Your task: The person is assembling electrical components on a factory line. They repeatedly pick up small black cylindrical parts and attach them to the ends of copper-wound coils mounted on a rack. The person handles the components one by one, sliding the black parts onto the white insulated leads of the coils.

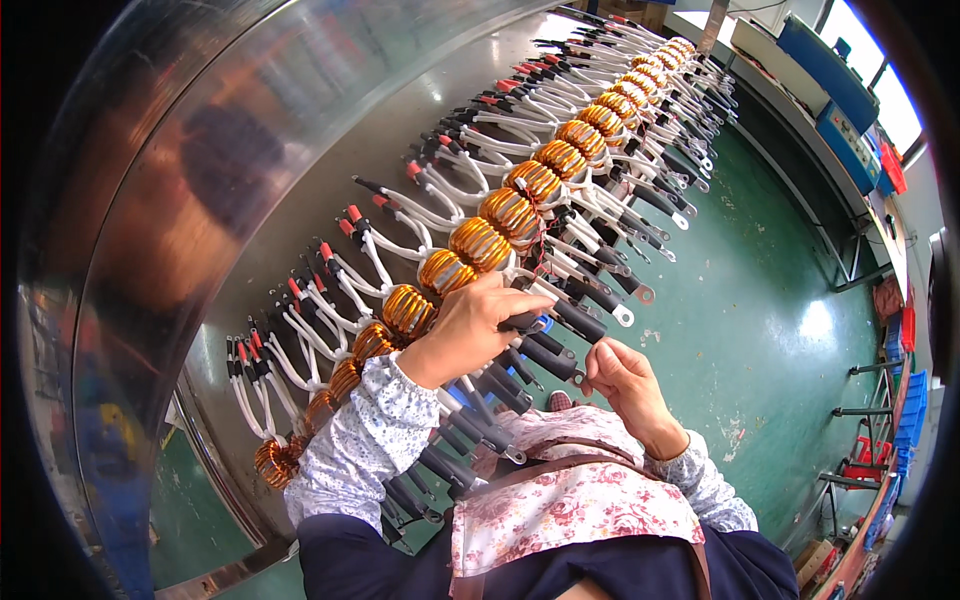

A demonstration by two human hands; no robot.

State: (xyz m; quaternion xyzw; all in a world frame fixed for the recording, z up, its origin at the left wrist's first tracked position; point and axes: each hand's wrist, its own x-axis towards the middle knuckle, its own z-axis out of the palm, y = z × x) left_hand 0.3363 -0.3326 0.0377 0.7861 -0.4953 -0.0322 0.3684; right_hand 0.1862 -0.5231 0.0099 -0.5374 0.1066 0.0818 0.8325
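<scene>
A long row of toroidal coils (480, 244) wound with copper wire runs away from me, each with white leads. On my side the leads end in black sleeves (578, 320) and metal ring lugs (624, 315). My left hand (478, 325) reaches over the row, its fingers closed on a black-sleeved lead (520, 322); its palm side is hidden. Something blue (545, 323) shows just beyond those fingers. My right hand (628, 388) is closed in a pinch at the cable lug (579, 378) of a black-sleeved lead; the fingertips partly cover the contact.
The coils lie on a metal table (420, 110) with a curved, shiny metal panel (170, 200) at the left. Opposite-side leads carry red and black sleeves (353, 213). Across the green floor (770, 290) stand a bench with blue equipment (845, 135) and blue bins (910, 410).
</scene>
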